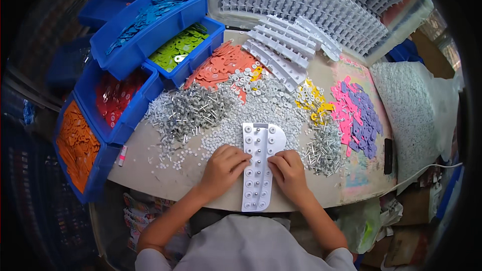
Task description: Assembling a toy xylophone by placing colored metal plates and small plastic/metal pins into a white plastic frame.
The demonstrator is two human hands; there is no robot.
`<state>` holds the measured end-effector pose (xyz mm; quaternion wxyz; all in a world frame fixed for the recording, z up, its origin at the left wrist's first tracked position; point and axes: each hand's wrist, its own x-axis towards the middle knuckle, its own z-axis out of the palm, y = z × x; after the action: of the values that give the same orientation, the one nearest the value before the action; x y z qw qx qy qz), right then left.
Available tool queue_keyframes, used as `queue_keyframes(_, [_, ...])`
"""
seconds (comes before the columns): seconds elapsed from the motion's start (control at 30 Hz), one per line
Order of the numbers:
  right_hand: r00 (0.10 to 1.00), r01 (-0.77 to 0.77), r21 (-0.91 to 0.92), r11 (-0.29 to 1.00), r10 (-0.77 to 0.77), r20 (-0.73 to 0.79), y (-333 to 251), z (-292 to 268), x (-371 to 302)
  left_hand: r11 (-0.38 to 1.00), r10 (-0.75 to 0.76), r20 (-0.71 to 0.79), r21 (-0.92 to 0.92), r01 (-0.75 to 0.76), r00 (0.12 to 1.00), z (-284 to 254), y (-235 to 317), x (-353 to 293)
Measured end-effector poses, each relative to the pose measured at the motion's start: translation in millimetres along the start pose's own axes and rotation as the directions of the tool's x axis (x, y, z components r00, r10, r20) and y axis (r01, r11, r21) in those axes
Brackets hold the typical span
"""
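Note:
A long white plastic holder point(259, 170) lies upright in front of me at the table's near edge. White round washers sit in a row along each side of it, and small metal pins stand along its middle channel. My left hand point(225, 169) is at the holder's left side, its thumb and fingers pinched together over a washer position. Opposite it, my right hand point(288, 171) pinches at the right side. Whatever is between the fingertips of either hand is too small to make out. Just beyond the holder spreads a pile of small white washers point(228, 133).
Metal rivets are heaped left point(188, 113) and right point(324, 150). Salmon point(223, 65), yellow point(319, 105), pink point(344, 108) and purple point(364, 123) flat pieces lie behind. Blue bins point(133, 115) hold coloured pieces at left. White holders are stacked point(283, 45) at the back.

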<state>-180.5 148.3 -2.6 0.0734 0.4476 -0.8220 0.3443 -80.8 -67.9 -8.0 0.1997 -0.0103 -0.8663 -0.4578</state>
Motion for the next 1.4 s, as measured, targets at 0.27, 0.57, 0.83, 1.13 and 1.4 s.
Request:
queue_keyframes(0.27, [1.000, -0.024, 0.013, 1.000, 0.024, -0.003, -2, 3, -1, 0.999, 0.025, 0.039, -0.032, -0.024, 0.999, -3, 0, 3])
queue_keyframes(0.57, [0.999, -0.051, 0.015, 0.999, 0.051, 0.004, -3, 4, -2, 0.943, 0.164, 0.175, 0.262, -0.206, 0.971, -7, 14, 7])
queue_keyframes(0.83, [0.998, -0.066, 0.022, 0.998, 0.066, -0.004, -2, 1, -3, 0.992, 0.014, -0.141, 0.127, 0.004, 0.990, -23, -8, -1])
queue_keyframes(1.13, [0.997, -0.058, -0.082, 0.995, 0.054, -0.051, 9, -15, 76, 0.908, 0.097, -0.162, 0.419, -0.021, 0.982, -21, -34, -4])
queue_keyframes(1.4, [0.999, -0.018, -0.179, 0.984, 0.026, 0.041, 74, 15, 134, 0.893, 0.117, -0.185, 0.450, -0.022, 0.976, -24, -28, -5])
